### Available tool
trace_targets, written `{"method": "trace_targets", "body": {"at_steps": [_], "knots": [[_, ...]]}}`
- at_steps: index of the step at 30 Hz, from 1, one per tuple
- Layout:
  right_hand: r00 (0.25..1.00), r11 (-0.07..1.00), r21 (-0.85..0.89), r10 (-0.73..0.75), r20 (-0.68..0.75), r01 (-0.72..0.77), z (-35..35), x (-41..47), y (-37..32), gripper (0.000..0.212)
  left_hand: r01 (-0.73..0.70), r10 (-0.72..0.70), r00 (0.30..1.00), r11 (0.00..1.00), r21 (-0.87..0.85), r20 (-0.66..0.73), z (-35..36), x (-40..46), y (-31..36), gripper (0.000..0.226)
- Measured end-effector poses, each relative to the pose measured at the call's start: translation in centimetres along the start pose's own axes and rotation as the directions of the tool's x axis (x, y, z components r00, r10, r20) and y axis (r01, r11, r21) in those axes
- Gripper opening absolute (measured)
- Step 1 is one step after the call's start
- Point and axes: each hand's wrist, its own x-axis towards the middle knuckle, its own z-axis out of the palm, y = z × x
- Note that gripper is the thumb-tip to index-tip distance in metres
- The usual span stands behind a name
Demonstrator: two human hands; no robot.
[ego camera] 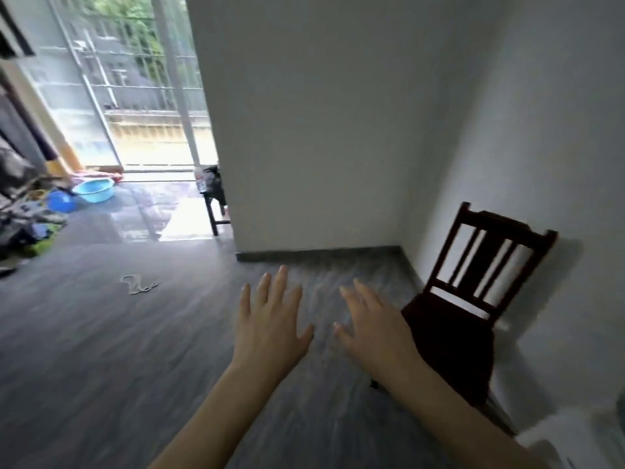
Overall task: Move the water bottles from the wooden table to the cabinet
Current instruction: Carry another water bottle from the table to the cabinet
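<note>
My left hand [270,319] and my right hand [373,324] are stretched out in front of me over the grey floor, palms down, fingers spread, holding nothing. Far ahead, a clear water bottle [200,179] stands on a dark wooden table [213,201] that is mostly hidden behind the white wall corner. A black object sits next to the bottle on that table. No cabinet can be made out for certain. The picture is blurred by motion.
A dark wooden chair [473,299] stands against the right wall, close to my right hand. A white wall corner [304,147] juts out ahead. Blue basins [93,190] and clutter lie at the far left by a glass balcony door. A white cord [137,285] lies on the floor.
</note>
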Motion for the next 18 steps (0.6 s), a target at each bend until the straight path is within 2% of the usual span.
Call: {"method": "trace_targets", "body": {"at_steps": [3, 7, 12, 18], "knots": [[0.988, 0.99, 0.029, -0.143, 0.06, 0.141, 1.7, 1.7, -8.8, 0.07, 0.173, -0.174, 0.985, 0.984, 0.034, 0.017, -0.7, -3.4, -8.1, 0.073], [0.934, 0.938, 0.031, -0.348, 0.087, 0.346, 3.9, 2.4, -19.6, 0.07, 0.386, -0.386, 0.922, 0.922, 0.045, 0.01, -2.1, -8.6, -17.7, 0.074], [0.833, 0.843, 0.072, -0.538, 0.13, 0.533, 5.8, 2.1, -30.1, 0.068, 0.592, -0.592, 0.805, 0.801, 0.085, -0.027, -4.2, -15.5, -26.3, 0.072], [0.674, 0.696, 0.08, -0.713, 0.191, 0.713, 8.0, 1.4, -38.9, 0.068, 0.764, -0.763, 0.645, 0.643, 0.054, -0.033, -5.3, -21.3, -31.9, 0.073]]}}
